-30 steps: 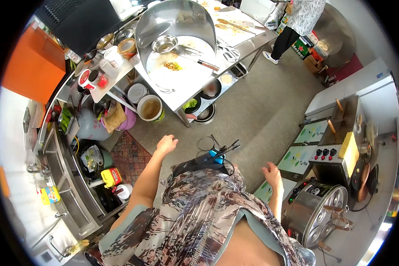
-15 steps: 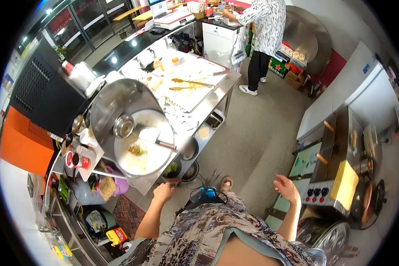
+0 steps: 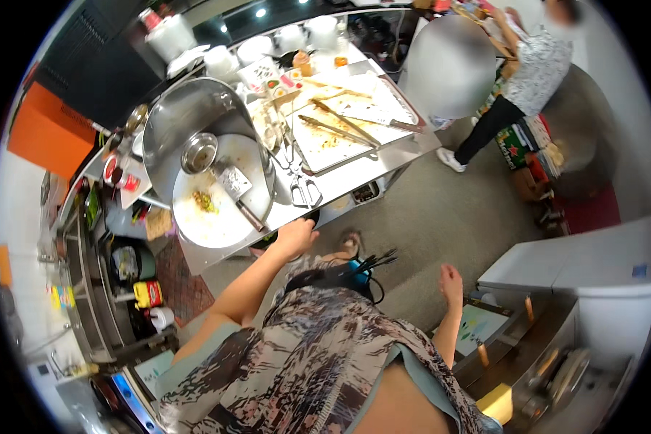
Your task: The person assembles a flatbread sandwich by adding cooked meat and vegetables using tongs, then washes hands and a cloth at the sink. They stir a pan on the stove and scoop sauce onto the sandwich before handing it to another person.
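To the right of the cutting board [image 3: 213, 230]: left hand [image 3: 295, 239] near, right hand [image 3: 450, 281] farther, both loosely open, empty. Better to leave safe space around the cleaver [image 3: 233, 182].

Brown-handled cleaver [image 3: 236, 186] flat on round white board [image 3: 220, 233], blade seemingly speckled.

I observed the left forearm [image 3: 259, 284] extended forward and inclined to the right, terminating in the loosely curled left hand [image 3: 297, 239]. The right forearm [image 3: 450, 332] pointed nearly straight ahead; the right hand [image 3: 450, 283], slightly bent, was positioned well apart from the left.
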Demonstrator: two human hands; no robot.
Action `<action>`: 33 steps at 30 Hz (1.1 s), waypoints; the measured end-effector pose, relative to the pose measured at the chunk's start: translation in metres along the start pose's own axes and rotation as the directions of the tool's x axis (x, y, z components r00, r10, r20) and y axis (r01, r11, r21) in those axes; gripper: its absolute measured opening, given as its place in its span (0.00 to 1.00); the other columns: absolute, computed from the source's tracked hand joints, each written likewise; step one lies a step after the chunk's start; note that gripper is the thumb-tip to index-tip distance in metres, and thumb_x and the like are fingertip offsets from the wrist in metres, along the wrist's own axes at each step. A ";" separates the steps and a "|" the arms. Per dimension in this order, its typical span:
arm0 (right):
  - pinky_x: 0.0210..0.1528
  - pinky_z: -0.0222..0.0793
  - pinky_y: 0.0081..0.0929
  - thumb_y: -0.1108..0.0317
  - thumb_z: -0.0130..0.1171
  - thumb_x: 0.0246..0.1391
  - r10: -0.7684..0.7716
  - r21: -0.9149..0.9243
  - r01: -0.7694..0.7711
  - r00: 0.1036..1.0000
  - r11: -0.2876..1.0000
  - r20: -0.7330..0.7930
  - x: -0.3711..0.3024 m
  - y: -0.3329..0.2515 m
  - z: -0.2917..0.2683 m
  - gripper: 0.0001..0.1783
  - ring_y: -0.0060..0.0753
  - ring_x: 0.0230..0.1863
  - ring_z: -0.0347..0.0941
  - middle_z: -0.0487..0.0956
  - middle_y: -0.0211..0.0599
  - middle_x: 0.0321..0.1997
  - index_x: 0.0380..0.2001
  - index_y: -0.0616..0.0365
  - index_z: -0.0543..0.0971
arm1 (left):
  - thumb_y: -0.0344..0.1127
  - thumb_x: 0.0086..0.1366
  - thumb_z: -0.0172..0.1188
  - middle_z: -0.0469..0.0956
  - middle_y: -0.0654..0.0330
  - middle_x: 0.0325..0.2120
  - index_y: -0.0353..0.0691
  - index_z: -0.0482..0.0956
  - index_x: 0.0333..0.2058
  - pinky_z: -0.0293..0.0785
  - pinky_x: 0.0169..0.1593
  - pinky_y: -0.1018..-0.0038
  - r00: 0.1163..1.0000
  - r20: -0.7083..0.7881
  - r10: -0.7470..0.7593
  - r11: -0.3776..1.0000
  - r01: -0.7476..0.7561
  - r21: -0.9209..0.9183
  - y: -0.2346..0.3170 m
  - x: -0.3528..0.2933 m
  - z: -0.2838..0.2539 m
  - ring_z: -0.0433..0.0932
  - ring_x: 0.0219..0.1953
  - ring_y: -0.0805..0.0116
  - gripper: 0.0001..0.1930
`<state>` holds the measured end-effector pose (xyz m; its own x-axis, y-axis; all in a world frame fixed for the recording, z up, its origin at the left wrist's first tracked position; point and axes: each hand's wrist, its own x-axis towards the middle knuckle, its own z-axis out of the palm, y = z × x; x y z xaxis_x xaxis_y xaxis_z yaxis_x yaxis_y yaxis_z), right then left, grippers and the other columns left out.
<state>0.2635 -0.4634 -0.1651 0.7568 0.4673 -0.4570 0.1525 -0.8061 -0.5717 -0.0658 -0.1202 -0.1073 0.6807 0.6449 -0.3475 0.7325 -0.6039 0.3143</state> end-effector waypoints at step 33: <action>0.44 0.71 0.38 0.58 0.59 0.53 -0.364 -0.293 0.680 0.648 0.672 0.669 0.237 -0.192 0.012 0.21 0.54 0.43 0.77 0.80 0.55 0.37 0.41 0.68 0.77 | 0.43 0.64 0.53 0.78 0.52 0.35 0.39 0.75 0.39 0.73 0.40 0.57 0.745 -0.210 -0.634 0.735 0.495 -0.463 0.040 0.015 -0.010 0.77 0.40 0.49 0.14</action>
<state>0.4058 -0.1936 -0.1721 0.0098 0.8390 -0.5440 0.8037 -0.3303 -0.4950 -0.0262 -0.1296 -0.0912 0.0442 0.9613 -0.2721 0.8790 0.0920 0.4678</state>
